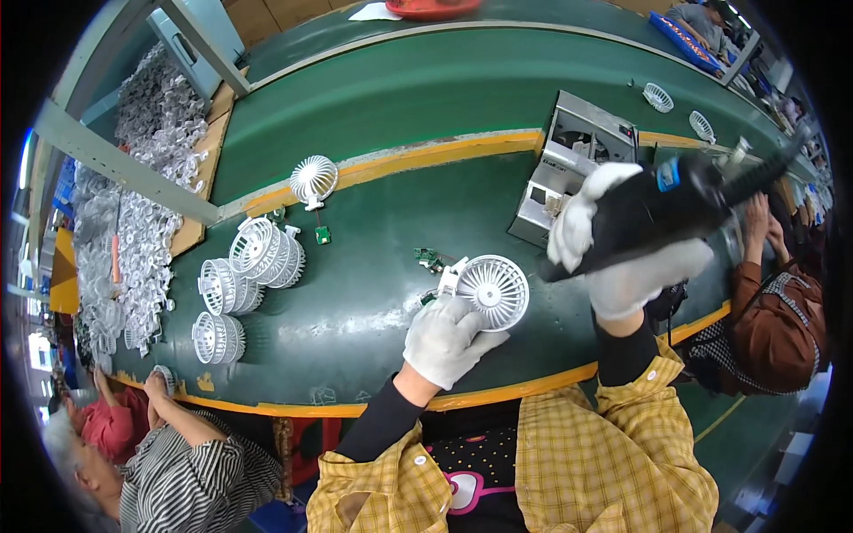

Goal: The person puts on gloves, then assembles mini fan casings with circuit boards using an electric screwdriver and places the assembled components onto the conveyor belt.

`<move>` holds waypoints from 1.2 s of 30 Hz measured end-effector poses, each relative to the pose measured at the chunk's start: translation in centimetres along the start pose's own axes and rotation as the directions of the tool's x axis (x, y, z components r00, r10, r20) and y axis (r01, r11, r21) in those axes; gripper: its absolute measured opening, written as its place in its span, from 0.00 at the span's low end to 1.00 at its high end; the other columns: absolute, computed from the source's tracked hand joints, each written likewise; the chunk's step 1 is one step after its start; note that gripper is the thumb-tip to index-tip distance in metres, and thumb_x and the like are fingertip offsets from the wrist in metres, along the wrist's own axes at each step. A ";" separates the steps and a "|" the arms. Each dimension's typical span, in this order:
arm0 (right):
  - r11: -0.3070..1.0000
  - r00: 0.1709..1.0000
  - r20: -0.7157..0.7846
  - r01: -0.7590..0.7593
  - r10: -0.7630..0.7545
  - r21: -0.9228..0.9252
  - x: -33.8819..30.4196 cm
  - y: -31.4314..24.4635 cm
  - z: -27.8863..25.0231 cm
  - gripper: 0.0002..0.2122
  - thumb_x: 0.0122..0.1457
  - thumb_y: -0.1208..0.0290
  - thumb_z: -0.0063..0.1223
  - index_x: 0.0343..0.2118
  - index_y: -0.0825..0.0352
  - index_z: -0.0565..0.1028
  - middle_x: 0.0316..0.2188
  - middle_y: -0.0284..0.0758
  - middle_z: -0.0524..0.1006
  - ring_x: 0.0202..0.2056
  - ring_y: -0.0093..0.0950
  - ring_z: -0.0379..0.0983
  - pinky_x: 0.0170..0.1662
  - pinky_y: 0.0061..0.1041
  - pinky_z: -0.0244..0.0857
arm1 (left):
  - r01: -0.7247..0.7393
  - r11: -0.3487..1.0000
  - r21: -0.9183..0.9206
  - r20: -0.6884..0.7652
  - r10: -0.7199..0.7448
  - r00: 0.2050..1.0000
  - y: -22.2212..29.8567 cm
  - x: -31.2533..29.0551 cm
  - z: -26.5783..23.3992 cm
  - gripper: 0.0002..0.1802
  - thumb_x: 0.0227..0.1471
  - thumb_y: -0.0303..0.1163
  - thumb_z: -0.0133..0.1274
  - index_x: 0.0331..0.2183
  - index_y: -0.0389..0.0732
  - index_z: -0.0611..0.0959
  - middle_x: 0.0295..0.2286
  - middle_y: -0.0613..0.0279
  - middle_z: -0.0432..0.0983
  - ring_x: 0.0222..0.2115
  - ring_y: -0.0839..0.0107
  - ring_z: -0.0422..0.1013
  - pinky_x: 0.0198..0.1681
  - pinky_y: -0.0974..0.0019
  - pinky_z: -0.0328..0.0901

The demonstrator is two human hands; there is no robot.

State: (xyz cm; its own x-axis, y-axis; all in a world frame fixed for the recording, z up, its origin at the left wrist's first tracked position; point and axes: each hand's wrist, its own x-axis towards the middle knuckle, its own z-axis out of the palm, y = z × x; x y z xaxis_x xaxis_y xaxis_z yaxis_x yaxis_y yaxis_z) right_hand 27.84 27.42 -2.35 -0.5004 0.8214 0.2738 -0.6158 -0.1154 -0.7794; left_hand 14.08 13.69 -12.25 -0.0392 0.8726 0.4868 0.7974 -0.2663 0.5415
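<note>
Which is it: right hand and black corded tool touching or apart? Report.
Touching. The head view shows the right hand wrapped around the black corded tool.

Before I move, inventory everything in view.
Single guards: two, white, centre and back left
Stacked guards: three stacks, white, left
Far guards: two, white, back right
Circuit boards: several, green, by single guards
Metal box: one, silver, right
Loose parts: uncountable, whitish, left
Tray: one, red, top
Bin: one, blue, top right
Table: one, green, middle
People: several, varied clothing, both sides
Tool: one, black, right
Sleeves: two, yellow, bottom
Left hand: one, white-gloved, touching centre guard
Right hand: one, white-gloved, holding tool
</note>
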 end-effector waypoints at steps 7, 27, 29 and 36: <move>0.988 0.965 -0.233 -0.089 0.118 0.130 -4.2 7.2 -2.0 0.36 0.45 0.32 0.43 0.31 0.72 0.68 0.15 0.41 0.70 0.17 0.31 0.66 0.22 0.27 0.61 | -0.035 0.999 -0.036 -0.005 0.035 0.999 0.3 0.7 -0.3 0.13 0.31 0.37 0.65 0.19 0.42 0.78 0.20 0.62 0.68 0.23 0.60 0.67 0.25 0.60 0.61; 0.933 0.885 0.317 0.279 -0.342 0.226 0.3 -3.1 2.5 0.30 0.44 0.36 0.54 0.29 0.63 0.62 0.11 0.26 0.65 0.07 0.19 0.58 0.08 0.16 0.58 | -0.130 0.991 -0.043 -0.132 0.123 0.984 -1.9 2.9 -4.6 0.14 0.34 0.39 0.64 0.22 0.43 0.79 0.25 0.60 0.71 0.25 0.61 0.69 0.27 0.61 0.64; 0.934 0.917 0.185 0.336 -0.354 0.125 -0.1 -3.6 2.4 0.31 0.44 0.34 0.51 0.29 0.63 0.62 0.11 0.26 0.63 0.06 0.19 0.57 0.07 0.16 0.55 | 0.131 0.989 -0.067 -0.176 -0.141 0.974 -4.5 3.6 -5.3 0.13 0.30 0.33 0.66 0.22 0.41 0.80 0.27 0.61 0.72 0.31 0.64 0.70 0.34 0.65 0.66; 0.974 0.942 0.251 0.224 -0.225 0.032 -1.7 -3.9 -1.4 0.30 0.46 0.37 0.52 0.33 0.65 0.64 0.17 0.33 0.70 0.15 0.28 0.67 0.17 0.28 0.63 | 0.304 0.944 0.130 -0.177 -0.280 0.944 -13.5 8.8 -2.7 0.21 0.40 0.29 0.57 0.41 0.41 0.75 0.52 0.45 0.60 0.51 0.51 0.61 0.52 0.59 0.60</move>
State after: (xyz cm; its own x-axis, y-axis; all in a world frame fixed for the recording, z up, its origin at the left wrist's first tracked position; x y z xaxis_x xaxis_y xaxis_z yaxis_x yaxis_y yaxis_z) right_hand 31.98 27.24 -0.57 -0.4850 0.6594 0.5745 -0.7314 0.0543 -0.6798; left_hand 1.35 23.85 -13.45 -0.3666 0.8253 0.4295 0.8191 0.0674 0.5697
